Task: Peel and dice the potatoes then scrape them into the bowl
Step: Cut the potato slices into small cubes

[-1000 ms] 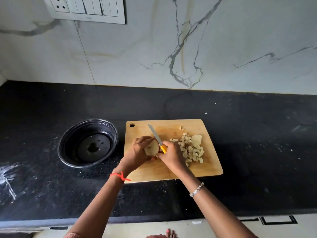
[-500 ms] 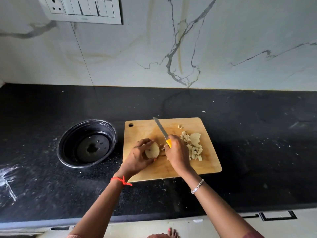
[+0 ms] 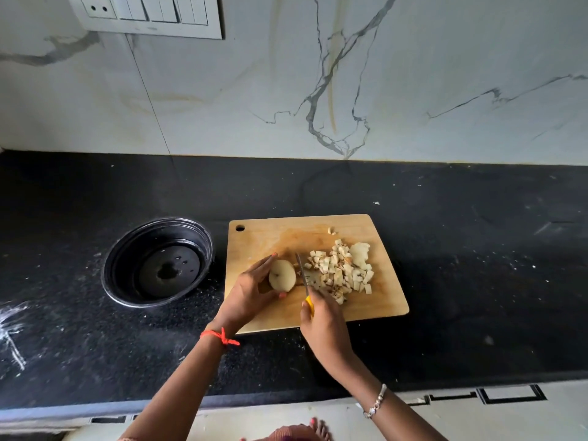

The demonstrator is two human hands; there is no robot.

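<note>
We have only one view, a wide-angle camera worn on the head, which faces forward and steeply down from the near edge of the black tabletop (image 3: 477, 265), close above the left hand (image 3: 251, 294) and right hand (image 3: 324, 329) at the cutting board (image 3: 261, 240), with the marble wall (image 3: 413, 74) across the top.

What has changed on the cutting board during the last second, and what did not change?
The right hand drew back toward the person, away from the potato, taking the knife along; its blade now sits between the potato and the diced pieces. The left hand still grips the potato. The cutting board, diced pieces and bowl stayed put.
</note>
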